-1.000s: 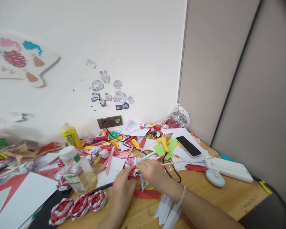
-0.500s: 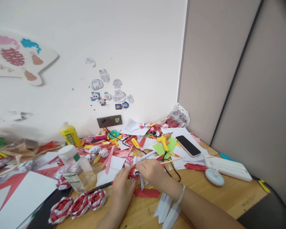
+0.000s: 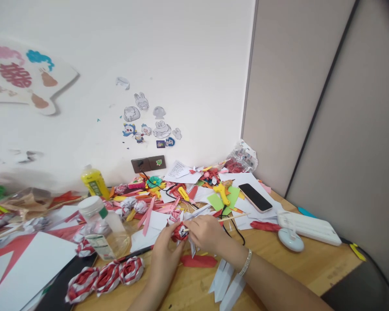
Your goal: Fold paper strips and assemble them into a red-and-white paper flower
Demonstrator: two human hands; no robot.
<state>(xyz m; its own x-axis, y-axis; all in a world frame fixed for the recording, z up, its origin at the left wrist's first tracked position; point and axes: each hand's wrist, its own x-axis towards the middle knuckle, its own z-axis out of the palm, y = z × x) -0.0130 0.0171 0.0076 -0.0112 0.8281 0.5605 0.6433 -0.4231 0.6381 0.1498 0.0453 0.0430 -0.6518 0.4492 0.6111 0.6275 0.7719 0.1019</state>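
Note:
My left hand (image 3: 164,252) is closed around a red-and-white paper flower (image 3: 179,232), fingers behind it and thumb in front. In my right hand (image 3: 205,233) is a thin wooden stick (image 3: 234,217); its tip touches the flower's middle and its other end points right. White folded paper hangs under the flower. Below the hands lies a folded red paper strip (image 3: 198,261), with white folded strips (image 3: 223,283) near my right wrist. Three finished-looking red-and-white paper flowers (image 3: 108,278) sit in a row at left.
A clear plastic jar (image 3: 105,229) stands left of my hands, a yellow bottle (image 3: 95,182) behind it. Paper scraps litter the back of the table. To the right are a yellow glue gun (image 3: 222,194), a phone (image 3: 255,198), a white power strip (image 3: 311,227) and a round white device (image 3: 291,240).
My left hand has turned the flower slightly, so more of its red-and-white face and the stick's tip show. My right hand stays close to it. The view has shifted slightly.

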